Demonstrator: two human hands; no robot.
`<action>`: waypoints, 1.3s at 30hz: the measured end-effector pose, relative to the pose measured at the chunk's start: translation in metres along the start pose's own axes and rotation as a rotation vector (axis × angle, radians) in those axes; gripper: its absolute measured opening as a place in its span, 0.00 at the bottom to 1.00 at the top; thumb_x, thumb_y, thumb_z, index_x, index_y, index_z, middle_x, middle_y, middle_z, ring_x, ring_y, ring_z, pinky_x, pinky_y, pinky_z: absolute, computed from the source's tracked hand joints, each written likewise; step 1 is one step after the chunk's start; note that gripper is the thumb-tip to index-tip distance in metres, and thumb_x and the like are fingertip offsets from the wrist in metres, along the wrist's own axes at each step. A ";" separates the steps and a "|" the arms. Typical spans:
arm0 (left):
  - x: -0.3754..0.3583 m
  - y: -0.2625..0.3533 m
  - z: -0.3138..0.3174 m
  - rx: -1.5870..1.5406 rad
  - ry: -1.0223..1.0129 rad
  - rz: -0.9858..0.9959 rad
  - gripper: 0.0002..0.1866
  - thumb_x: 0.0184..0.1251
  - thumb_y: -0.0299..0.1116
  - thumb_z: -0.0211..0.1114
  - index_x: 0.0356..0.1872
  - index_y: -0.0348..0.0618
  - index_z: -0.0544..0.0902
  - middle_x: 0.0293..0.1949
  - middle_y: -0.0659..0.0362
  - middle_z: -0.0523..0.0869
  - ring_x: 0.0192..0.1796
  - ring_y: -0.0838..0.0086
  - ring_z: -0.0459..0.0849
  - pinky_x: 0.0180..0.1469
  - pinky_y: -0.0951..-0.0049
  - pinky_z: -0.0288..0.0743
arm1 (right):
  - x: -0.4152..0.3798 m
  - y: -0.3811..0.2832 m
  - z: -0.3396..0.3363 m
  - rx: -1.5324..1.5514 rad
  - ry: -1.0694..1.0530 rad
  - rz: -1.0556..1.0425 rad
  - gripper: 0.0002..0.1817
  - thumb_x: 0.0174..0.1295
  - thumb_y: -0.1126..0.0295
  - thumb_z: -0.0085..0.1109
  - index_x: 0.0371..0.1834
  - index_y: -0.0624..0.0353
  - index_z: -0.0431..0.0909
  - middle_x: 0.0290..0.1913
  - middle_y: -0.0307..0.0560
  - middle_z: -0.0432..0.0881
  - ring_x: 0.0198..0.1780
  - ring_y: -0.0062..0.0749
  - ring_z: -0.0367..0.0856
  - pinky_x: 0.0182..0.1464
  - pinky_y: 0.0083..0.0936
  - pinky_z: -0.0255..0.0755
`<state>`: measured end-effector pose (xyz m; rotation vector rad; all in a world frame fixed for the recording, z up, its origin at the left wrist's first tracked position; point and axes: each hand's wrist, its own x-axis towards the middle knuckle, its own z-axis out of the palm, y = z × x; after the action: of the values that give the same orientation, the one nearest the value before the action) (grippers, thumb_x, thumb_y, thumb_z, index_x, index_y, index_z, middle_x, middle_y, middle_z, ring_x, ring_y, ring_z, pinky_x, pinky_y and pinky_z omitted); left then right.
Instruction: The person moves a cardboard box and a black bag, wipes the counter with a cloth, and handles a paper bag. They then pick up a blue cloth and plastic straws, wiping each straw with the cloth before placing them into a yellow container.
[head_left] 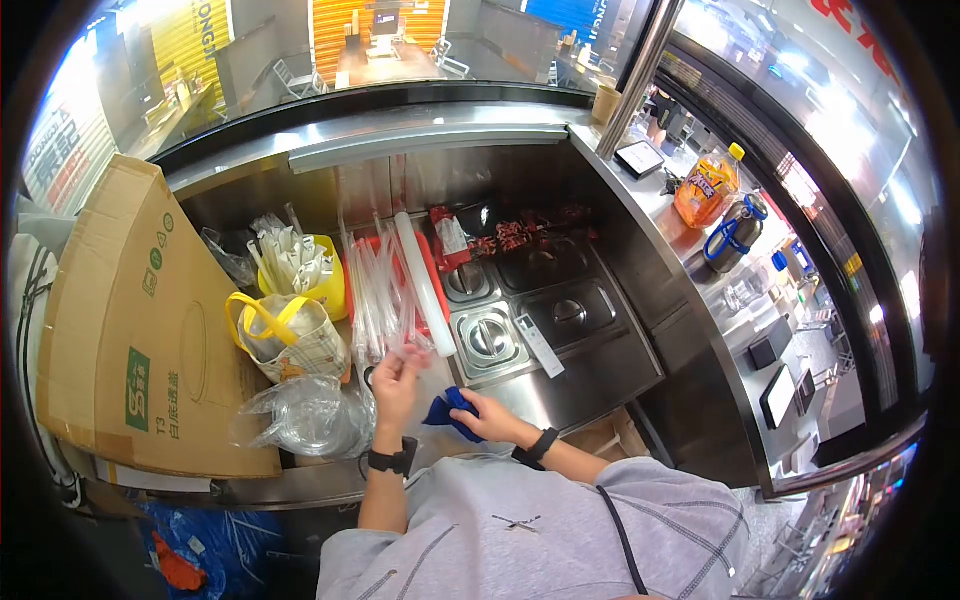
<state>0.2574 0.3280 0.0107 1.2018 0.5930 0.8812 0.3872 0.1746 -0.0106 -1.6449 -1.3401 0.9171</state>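
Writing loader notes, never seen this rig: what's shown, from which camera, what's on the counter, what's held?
No robot: these are a person's two bare hands. The single picture comes from a camera worn on the head, looking forward and down.

The right hand holds a blue cloth. The left hand is raised beside it; whether its fingers grip anything is unclear.

On the metal counter, from the left: a big cardboard box, a tote bag with a yellow tub behind it, then lidded metal containers.
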 end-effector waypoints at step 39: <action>-0.025 -0.041 0.032 0.424 -0.247 -0.057 0.13 0.74 0.29 0.51 0.54 0.37 0.66 0.30 0.53 0.78 0.37 0.67 0.81 0.41 0.67 0.73 | 0.006 -0.039 -0.033 0.849 0.329 0.264 0.25 0.71 0.61 0.54 0.67 0.61 0.65 0.54 0.41 0.76 0.52 0.22 0.75 0.55 0.22 0.71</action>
<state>0.2803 0.2850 -0.0213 1.6404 0.6260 0.5588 0.4024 0.1807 0.0382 -1.2198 -0.3994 1.1028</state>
